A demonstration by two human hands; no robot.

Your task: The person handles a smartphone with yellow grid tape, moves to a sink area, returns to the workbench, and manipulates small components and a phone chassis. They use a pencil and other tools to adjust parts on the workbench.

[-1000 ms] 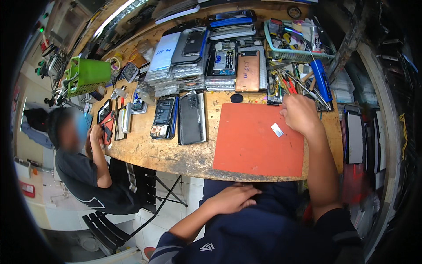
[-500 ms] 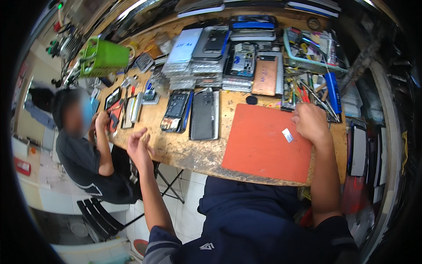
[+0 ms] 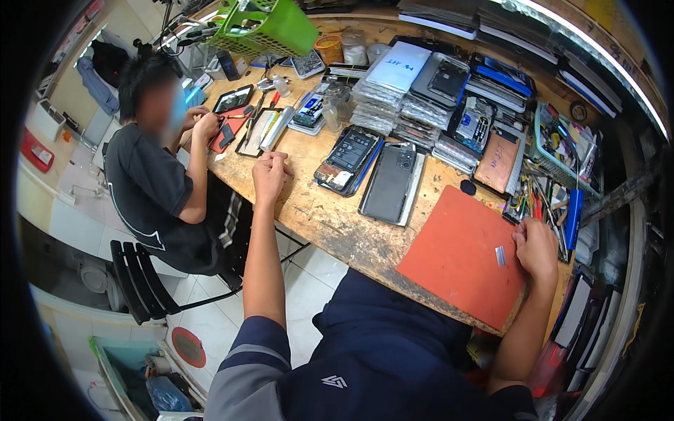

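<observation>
My left hand (image 3: 269, 177) is over the bench's front edge, its fingers curled together just below a silvery-white, tube-like piece (image 3: 276, 129) beside a dark phone frame (image 3: 253, 139). What those fingers hold, if anything, is hidden. On the right edge of the orange mat (image 3: 453, 256) rests my right hand (image 3: 536, 247), fingers curled in; the inside of its grip cannot be seen. A small metal blade (image 3: 500, 256) lies flat on the mat just left of that hand. Between the hands lie an opened phone (image 3: 346, 160) and a black phone back (image 3: 390, 182).
A co-worker (image 3: 158, 168) sits at the left end, hands over a small red mat. Bubble-wrapped stacks (image 3: 375, 105), a green basket (image 3: 281, 31) and jars line the back. Loose tools (image 3: 547, 203) and a pale green tray (image 3: 562, 158) stand right. A black chair (image 3: 140, 281) is lower left.
The view has swung left. My left hand has gone from spread fingers at the bench edge to curled fingers near the silvery-white piece. My right hand remains curled beside the blade.
</observation>
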